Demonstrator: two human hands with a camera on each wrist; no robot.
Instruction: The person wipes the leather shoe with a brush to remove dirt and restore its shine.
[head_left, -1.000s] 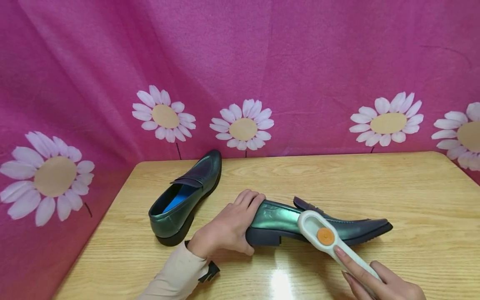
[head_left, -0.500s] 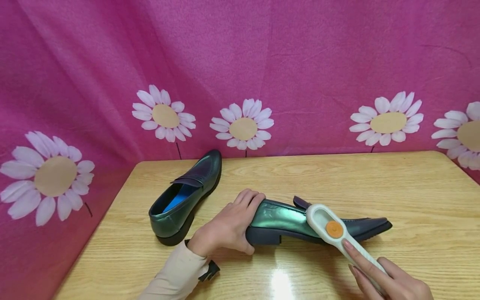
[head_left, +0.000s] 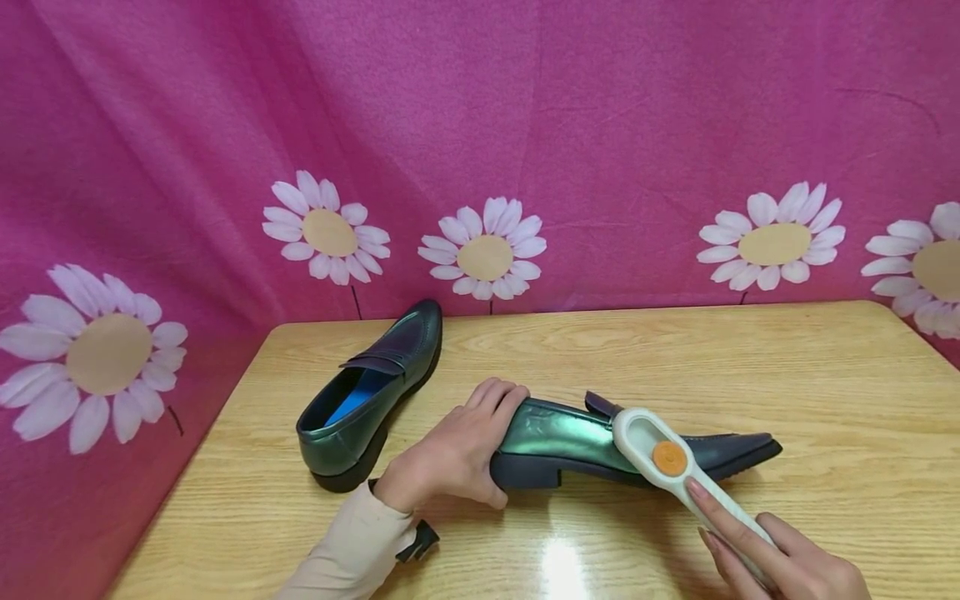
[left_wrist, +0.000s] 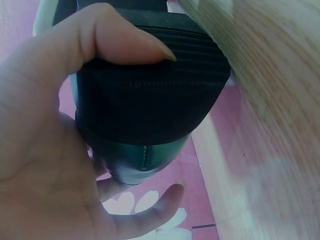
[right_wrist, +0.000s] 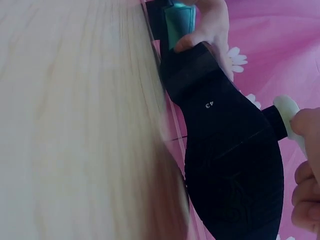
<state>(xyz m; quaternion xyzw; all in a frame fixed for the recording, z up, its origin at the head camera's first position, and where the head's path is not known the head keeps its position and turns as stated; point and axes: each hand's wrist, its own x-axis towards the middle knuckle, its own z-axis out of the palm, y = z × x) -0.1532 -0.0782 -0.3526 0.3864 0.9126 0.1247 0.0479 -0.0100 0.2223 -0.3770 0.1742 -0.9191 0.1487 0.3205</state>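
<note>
A dark green loafer (head_left: 558, 433) lies tilted on its side, toe to the right, its black sole (right_wrist: 230, 165) facing the right wrist camera. My left hand (head_left: 457, 450) grips it by the heel; the thumb presses on the heel block (left_wrist: 150, 100) in the left wrist view. In my right hand (head_left: 787, 554) is a white-handled shoe brush (head_left: 720, 508) with an orange button on its head, the index finger stretched along the handle. Its dark bristles (right_wrist: 274, 122) touch the side of the loafer's upper near the front.
A matching loafer (head_left: 375, 400) with a blue insole stands upright at the left of the wooden table (head_left: 847, 392). Behind the table hangs a pink cloth (head_left: 615, 150) printed with white daisies.
The brush has slid a little toward the toe along the loafer's side, then stayed there over the last half second. The left hand and both loafers keep their places.
</note>
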